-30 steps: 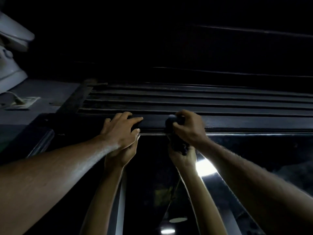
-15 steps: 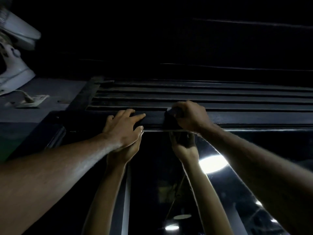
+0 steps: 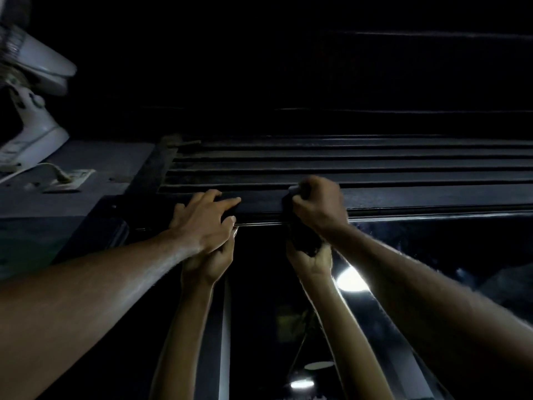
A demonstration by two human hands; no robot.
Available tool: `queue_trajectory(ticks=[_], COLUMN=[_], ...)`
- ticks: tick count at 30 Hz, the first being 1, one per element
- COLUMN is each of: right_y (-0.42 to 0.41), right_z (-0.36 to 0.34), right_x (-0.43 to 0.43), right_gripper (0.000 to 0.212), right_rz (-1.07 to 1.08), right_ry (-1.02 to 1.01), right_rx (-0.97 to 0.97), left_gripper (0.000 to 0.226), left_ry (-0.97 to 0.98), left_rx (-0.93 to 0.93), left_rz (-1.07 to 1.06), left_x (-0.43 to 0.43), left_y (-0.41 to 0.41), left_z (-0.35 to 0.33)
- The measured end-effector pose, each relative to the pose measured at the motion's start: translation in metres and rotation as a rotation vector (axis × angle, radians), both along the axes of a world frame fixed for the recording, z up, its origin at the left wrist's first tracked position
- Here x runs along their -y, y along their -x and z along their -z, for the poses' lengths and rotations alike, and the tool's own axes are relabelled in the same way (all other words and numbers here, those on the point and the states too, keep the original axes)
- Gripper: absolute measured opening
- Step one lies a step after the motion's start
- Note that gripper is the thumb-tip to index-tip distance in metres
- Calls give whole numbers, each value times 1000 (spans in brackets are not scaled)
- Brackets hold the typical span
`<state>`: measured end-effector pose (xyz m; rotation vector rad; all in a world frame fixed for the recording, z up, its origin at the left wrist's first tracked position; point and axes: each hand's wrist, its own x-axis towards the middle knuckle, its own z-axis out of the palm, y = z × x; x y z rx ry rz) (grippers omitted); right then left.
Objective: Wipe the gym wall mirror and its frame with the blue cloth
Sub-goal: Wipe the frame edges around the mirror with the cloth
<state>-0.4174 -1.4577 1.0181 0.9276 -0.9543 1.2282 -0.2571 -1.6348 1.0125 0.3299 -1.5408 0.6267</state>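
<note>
R hand (image 3: 320, 206) was clenched round the blue cloth (image 3: 288, 207), bunched under its fingers & palm and pressed vs the top frame (image 3: 432, 202) of the mirror (image 3: 432, 269). Cloth looked near-black in the dim light. L hand (image 3: 202, 223) lay released, fingers straight, flat on the same frame, left of & apart from the cloth. Glass below reflected both hands.

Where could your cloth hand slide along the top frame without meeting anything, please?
Right of the right hand gripping the cloth, the top frame runs bare. Leftward is crowded: only a short gap remains before the left hand.
</note>
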Motion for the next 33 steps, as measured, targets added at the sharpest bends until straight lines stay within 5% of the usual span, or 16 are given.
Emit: queue_trajectory(ticks=[3,6,14,20,27,33], right_y=[-2,-8,-28,-11,-50,-73], right_z=[-24,-40,-13,5,10,-21], right_x=[-12,-8,28,38,67,62], right_gripper=[21,27,15,24,14,27], right_rz=[139,274,326,200,151,182], right_ry=[161,46,-204,283,-30,179], right_rx=[208,362,-268,143,-156,280], left_gripper=[50,51,53,54,54,52], left_ry=[-3,-2,12,15,44,14], left_rx=[0,12,29,36,54,49], left_rz=[5,-13,-10,-9,-17,3], left_x=[3,5,17,40,56,78], left_y=[-6,-11,-23,-44,-60,-79], left_z=[-3,-5,3,10,9,0])
